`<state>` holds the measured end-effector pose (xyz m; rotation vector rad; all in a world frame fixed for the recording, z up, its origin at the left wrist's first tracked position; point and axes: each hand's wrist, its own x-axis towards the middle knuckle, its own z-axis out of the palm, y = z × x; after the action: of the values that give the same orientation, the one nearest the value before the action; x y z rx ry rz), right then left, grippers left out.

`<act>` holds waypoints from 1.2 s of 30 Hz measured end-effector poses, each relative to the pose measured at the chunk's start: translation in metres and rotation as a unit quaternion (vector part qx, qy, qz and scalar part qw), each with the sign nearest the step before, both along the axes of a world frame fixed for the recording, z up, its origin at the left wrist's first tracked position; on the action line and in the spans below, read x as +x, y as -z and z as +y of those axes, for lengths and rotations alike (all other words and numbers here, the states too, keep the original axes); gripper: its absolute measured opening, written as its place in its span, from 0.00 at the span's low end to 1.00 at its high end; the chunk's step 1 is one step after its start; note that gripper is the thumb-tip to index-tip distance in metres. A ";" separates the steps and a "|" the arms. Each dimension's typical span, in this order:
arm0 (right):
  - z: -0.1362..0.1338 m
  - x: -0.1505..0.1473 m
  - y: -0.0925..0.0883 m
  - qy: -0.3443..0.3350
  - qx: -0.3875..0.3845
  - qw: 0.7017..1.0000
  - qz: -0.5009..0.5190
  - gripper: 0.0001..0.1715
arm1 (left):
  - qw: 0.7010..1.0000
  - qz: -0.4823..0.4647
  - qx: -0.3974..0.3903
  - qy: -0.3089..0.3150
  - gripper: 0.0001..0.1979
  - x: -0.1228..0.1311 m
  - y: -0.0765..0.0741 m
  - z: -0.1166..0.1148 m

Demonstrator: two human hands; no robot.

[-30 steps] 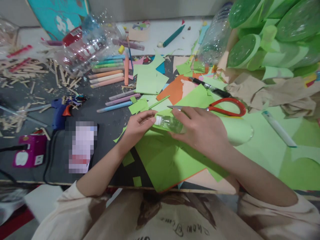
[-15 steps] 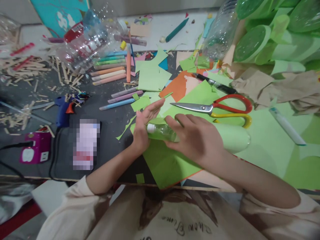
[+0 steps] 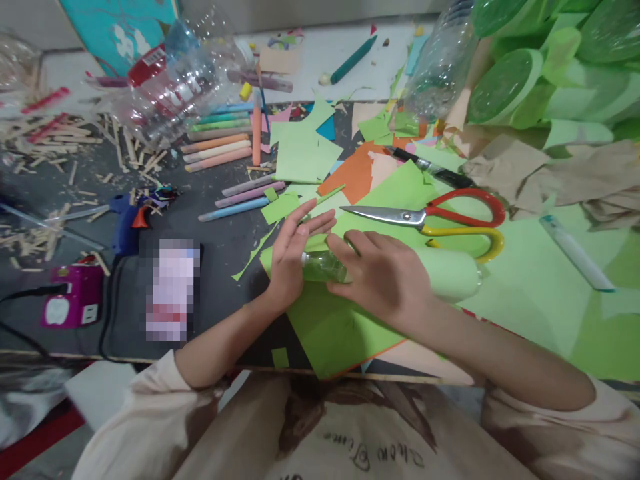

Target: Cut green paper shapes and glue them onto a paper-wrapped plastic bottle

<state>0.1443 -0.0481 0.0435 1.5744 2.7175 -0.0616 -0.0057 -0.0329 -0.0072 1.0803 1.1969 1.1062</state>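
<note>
A small clear plastic bottle (image 3: pixel 453 272) lies on its side, its body wrapped in pale green paper and its bare neck pointing left. Over its middle, the fingers of my right hand (image 3: pixel 383 273) are curled around it. My left hand (image 3: pixel 293 260) stands at the neck end with fingers stretched out, its palm against the cap, which is mostly hidden. Beneath the bottle spreads a bright green paper sheet (image 3: pixel 335 333). Scissors (image 3: pixel 415 217) with one red and one yellow handle lie just beyond my right hand.
Left of my hands are a phone (image 3: pixel 173 290), a blue glue gun (image 3: pixel 125 223) and a magenta box (image 3: pixel 73 297) with a cord. Several markers (image 3: pixel 220 150) and clear bottles (image 3: pixel 175 87) lie farther back. Crumpled brown paper (image 3: pixel 530 173) and green-wrapped bottles (image 3: pixel 505 83) sit at right.
The bottle and my right hand have shifted slightly left. My left palm now covers the white cap that showed before, and its fingers have spread a little.
</note>
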 end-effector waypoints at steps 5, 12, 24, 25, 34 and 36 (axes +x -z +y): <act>-0.004 0.001 0.005 -0.018 0.054 0.998 0.015 0.27 | 1.000 -0.006 0.024 0.007 0.24 -0.003 0.004 -0.002; -0.007 0.002 0.008 -0.028 0.078 0.996 0.016 0.27 | 0.998 -0.033 0.052 0.007 0.17 -0.004 0.006 -0.001; -0.004 0.002 0.004 -0.011 0.020 1.000 0.017 0.26 | 0.998 -0.053 0.028 0.030 0.17 -0.004 0.007 0.001; -0.002 0.003 0.000 0.000 -0.008 1.000 0.018 0.24 | 0.997 -0.055 0.034 0.037 0.17 -0.004 0.008 0.002; 0.013 0.031 -0.024 0.039 -0.017 0.999 -0.014 0.27 | 0.979 0.132 0.141 0.068 0.23 -0.017 0.004 0.011; 0.015 0.035 -0.023 0.031 -0.014 0.999 -0.025 0.28 | 0.977 0.148 0.128 0.083 0.20 -0.018 0.002 0.014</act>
<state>0.1789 -0.0326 0.0666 1.6304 2.6182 -0.0600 -0.0241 -0.0191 -0.0094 1.5591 1.1866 1.0114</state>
